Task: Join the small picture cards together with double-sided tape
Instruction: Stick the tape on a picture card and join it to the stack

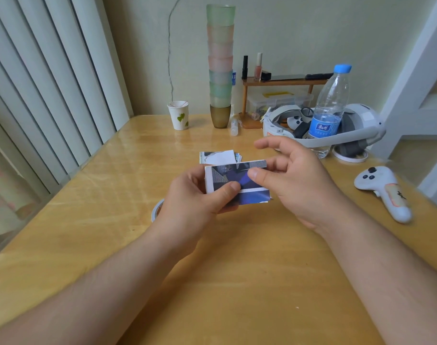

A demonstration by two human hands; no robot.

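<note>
A small dark blue picture card [237,175] with a white strip across it is held above the middle of the wooden table [113,220]. My left hand [195,197] grips its left side, thumb on the front. My right hand [292,175] pinches the card's right part with the thumb on the picture, while the index finger points out to the left. More small cards [220,156] lie in a loose pile on the table just behind. A roll of tape [156,210] peeks out under my left wrist, mostly hidden.
At the back stand a paper cup [179,115], a tall stack of plastic cups [220,66], a small wooden shelf [282,82] and a water bottle [329,108] in front of a white headset [357,128]. A white controller [384,190] lies at the right.
</note>
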